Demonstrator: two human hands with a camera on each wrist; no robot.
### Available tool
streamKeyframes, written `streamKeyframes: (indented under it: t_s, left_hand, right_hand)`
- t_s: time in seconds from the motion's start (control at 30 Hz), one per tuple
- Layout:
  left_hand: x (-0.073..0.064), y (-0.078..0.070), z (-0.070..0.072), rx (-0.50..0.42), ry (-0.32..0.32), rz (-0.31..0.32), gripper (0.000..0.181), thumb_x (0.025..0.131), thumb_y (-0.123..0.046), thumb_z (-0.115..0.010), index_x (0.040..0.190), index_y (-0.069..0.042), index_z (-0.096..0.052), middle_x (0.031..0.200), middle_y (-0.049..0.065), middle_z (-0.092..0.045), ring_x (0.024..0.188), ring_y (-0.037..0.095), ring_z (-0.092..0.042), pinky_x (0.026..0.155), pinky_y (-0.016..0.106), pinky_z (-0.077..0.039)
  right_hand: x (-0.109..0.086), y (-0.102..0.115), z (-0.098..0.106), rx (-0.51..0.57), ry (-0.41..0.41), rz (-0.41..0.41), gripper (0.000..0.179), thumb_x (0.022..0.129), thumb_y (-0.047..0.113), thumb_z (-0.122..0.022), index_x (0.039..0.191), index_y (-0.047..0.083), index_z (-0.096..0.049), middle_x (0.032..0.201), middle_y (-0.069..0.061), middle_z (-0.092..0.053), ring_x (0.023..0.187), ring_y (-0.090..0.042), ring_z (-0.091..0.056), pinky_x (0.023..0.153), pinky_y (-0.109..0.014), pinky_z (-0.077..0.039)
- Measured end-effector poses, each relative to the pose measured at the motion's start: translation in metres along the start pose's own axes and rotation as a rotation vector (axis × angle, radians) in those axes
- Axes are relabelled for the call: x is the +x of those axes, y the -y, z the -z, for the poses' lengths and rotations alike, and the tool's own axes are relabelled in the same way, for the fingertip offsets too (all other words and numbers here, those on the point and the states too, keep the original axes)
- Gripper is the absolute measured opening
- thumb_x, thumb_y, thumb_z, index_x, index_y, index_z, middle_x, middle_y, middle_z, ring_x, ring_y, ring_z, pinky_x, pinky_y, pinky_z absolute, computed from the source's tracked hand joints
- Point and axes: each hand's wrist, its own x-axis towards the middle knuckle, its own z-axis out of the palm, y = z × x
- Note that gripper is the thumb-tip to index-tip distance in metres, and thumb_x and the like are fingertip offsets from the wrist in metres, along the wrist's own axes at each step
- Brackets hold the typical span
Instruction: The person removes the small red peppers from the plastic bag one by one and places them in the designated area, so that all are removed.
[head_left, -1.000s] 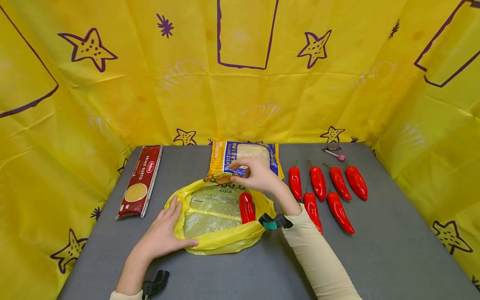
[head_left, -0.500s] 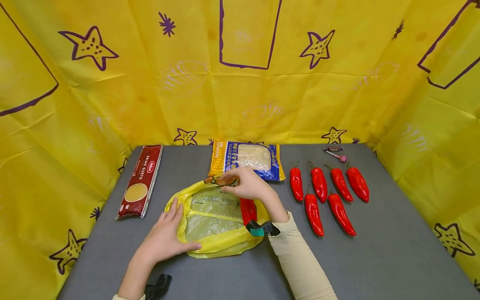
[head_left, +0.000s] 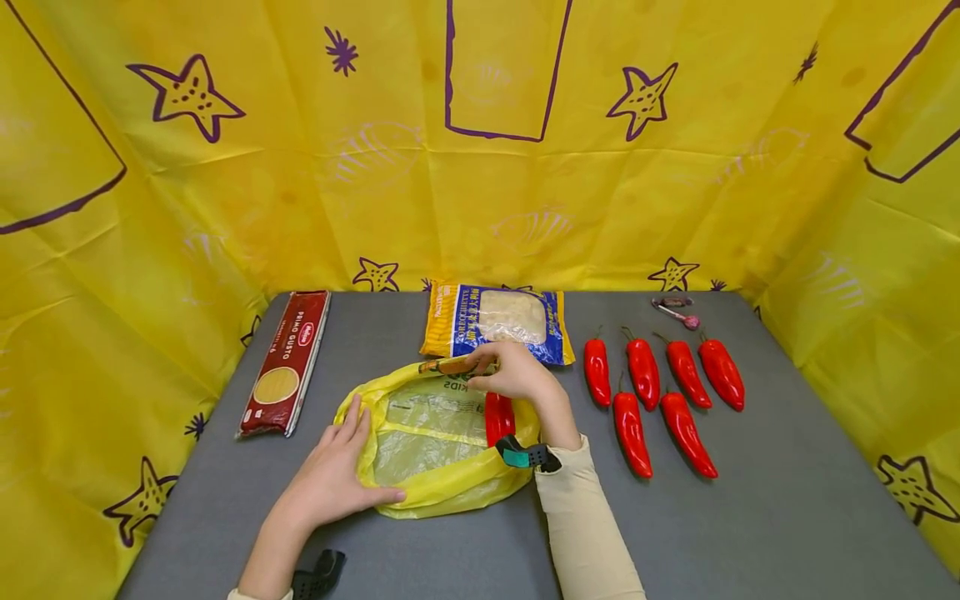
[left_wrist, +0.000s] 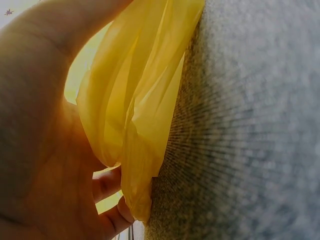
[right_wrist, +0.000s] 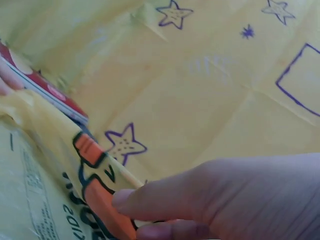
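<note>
A thin yellow plastic bag lies mouth up on the grey table, its inside facing me. My left hand rests against its left side, fingers spread along the rim and thumb on the near edge. In the left wrist view, folds of the yellow bag hang between thumb and fingers. My right hand is at the far rim, thumb and forefinger pinching the bag by its orange print. Inside the bag at the right lies a red chili pepper, partly hidden by my right wrist.
Several red chili peppers lie in two rows right of the bag. Behind it is a blue and yellow pasta pack. A red spaghetti pack lies left. A lollipop and wrapped candy are at the back right.
My right hand has come down and nearer onto the bag's far rim, from above the pasta pack's lower edge. The left hand stays on the bag, nearly unmoved.
</note>
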Motion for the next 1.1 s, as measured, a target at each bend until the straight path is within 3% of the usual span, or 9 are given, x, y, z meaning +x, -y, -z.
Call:
streamKeyframes:
  t_s: [0.07,0.23,0.47,0.6,0.8,1.1]
  left_hand:
    - [0.000,0.000,0.000,-0.001,-0.002,-0.003,0.147,0.064,-0.089,-0.078,0.165,0.004,-0.027,0.178,0.020,-0.004,0.142,0.045,-0.040,0.107,0.067,-0.045]
    - [-0.001,-0.001,-0.001,0.000,-0.005,-0.008,0.147,0.064,-0.088,-0.079,0.165,0.004,-0.026,0.178,0.019,-0.005,0.142,0.044,-0.040,0.108,0.067,-0.044]
    - [-0.001,-0.001,0.000,0.006,-0.013,-0.014,0.147,0.064,-0.088,-0.079,0.165,0.004,-0.025,0.178,0.019,-0.006,0.142,0.044,-0.040,0.107,0.067,-0.044]
    - [-0.001,-0.001,0.000,0.006,-0.007,-0.004,0.147,0.064,-0.088,-0.079,0.166,0.003,-0.024,0.178,0.019,-0.005,0.142,0.043,-0.040,0.107,0.066,-0.044]
    - [-0.001,-0.002,-0.001,-0.002,0.015,0.022,0.147,0.064,-0.089,-0.078,0.166,0.003,-0.024,0.178,0.019,-0.004,0.142,0.043,-0.039,0.107,0.067,-0.044]
    - [0.001,-0.002,-0.001,0.006,0.002,0.006,0.146,0.065,-0.087,-0.079,0.165,0.004,-0.025,0.178,0.020,-0.006,0.142,0.045,-0.039,0.107,0.068,-0.044]
  right_hand:
    - [-0.001,-0.002,0.002,-0.003,0.000,-0.013,0.030,0.092,0.017,-0.084,0.121,0.008,-0.078,0.102,-0.008,-0.076,0.089,-0.021,-0.065,0.074,-0.033,-0.052]
    - [-0.007,-0.001,0.007,-0.034,0.013,-0.070,0.034,0.091,0.019,-0.086,0.122,0.008,-0.078,0.110,-0.012,-0.077,0.102,-0.027,-0.068,0.087,-0.040,-0.055]
    - [-0.009,-0.001,0.011,-0.077,0.056,-0.180,0.036,0.088,0.022,-0.089,0.120,0.010,-0.080,0.107,-0.010,-0.075,0.090,-0.020,-0.067,0.084,-0.037,-0.055]
    - [-0.007,-0.006,0.007,-0.063,0.114,-0.156,0.037,0.088,0.023,-0.089,0.122,0.011,-0.079,0.107,-0.008,-0.074,0.085,-0.017,-0.067,0.085,-0.036,-0.054]
    - [-0.003,-0.011,0.001,-0.064,0.183,-0.078,0.034,0.090,0.025,-0.087,0.118,0.011,-0.078,0.107,-0.002,-0.076,0.100,-0.018,-0.067,0.091,-0.036,-0.055]
    - [-0.001,-0.011,0.000,-0.048,0.218,-0.103,0.032,0.085,0.027,-0.091,0.112,0.016,-0.080,0.104,0.003,-0.074,0.097,-0.016,-0.063,0.086,-0.032,-0.054]
